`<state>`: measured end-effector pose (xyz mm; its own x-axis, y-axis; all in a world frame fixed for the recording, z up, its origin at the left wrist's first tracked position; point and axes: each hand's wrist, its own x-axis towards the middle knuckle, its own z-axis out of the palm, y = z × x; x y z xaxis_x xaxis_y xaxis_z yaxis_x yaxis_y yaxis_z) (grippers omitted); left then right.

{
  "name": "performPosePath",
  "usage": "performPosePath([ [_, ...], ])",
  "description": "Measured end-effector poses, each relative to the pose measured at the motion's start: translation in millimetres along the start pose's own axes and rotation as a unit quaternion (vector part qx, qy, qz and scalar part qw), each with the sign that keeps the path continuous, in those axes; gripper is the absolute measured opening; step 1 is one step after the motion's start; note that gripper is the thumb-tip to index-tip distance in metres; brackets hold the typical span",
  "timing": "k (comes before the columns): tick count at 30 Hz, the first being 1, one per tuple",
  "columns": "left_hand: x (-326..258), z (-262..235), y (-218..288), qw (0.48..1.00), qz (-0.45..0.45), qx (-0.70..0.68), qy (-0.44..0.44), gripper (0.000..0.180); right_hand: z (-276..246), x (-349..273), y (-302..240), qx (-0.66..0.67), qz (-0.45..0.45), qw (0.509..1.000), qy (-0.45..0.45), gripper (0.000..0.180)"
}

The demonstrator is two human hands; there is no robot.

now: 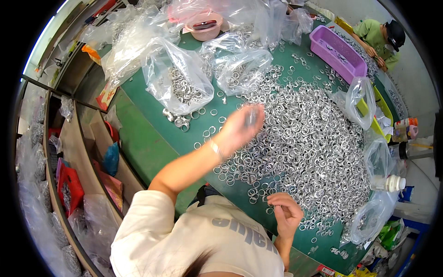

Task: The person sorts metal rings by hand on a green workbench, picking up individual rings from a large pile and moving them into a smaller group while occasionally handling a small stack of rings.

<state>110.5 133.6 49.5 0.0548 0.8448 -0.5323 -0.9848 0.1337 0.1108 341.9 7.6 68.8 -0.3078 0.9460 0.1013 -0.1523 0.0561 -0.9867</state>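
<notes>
A broad heap of silver metal rings (318,143) covers much of the green table (161,134). My left hand (242,123) is over the heap's left edge, blurred by motion. A grey patch shows at its fingers, but I cannot make out what it is. Near the table's front edge, my right hand (287,213) has thumb and fingertips closed together on a small metal ring (270,204). Loose rings (258,189) lie just beyond that hand. To the far left of the heap, a clear plastic bag (177,76) lies open with more rings inside.
Further back are a pink bowl (204,27) and a purple bin (339,54). A yellow-green basket (382,111) and a clear bottle with a white cap (387,183) stand at the right. A co-worker in green (379,41) handles small pieces at far right. Shelves (76,171) line the left.
</notes>
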Motion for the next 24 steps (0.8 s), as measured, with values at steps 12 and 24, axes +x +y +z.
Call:
performPosePath([
  [12,92,67,70,0.93,0.321,0.136,0.117,0.035,-24,-19,5,-0.168,0.11,0.966,0.163,0.006],
  [24,-98,-75,-54,0.45,0.279,0.799,-0.286,0.022,-17,-17,18,-0.447,0.006,0.892,0.067,0.014],
])
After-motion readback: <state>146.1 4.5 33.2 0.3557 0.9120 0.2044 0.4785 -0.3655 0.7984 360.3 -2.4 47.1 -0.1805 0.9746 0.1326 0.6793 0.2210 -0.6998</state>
